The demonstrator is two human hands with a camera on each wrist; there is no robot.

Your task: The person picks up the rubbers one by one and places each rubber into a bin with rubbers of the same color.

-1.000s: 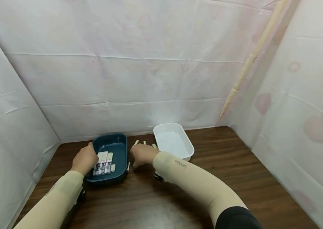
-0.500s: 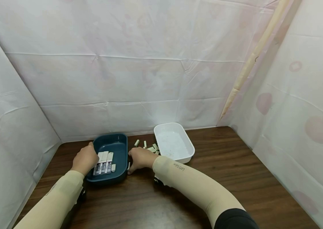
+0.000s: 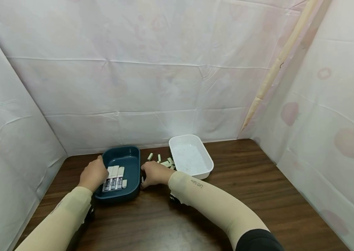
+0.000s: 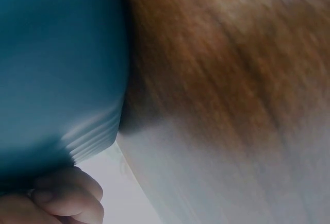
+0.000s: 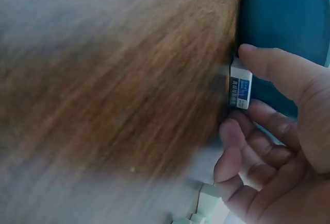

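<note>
White sheets with faint pink fruit prints hang on three sides of a dark wooden table, and both arms in beige sleeves reach across it. Under the left hand sits a dark blue tray; the hand rests on the tray's left rim, with its fingers curled over the edge. The left wrist view shows only a couple of curled fingertips beneath the tray's blue wall, so how firmly they grip is hard to tell. Just to the right of that hand, inside the tray, a row of white erasers in dark printed sleeves lies side by side, with one small bare white piece just beyond them. The right hand is against the tray's right wall, on the outside. In the right wrist view its thumb and curled fingers pinch a small white eraser with a blue label, held on end between the tray's outer wall and the table. Just behind the right hand a scatter of pale loose erasers lies on the wood, and to the right of those stands a white tray, near the hand but not touching it.
</note>
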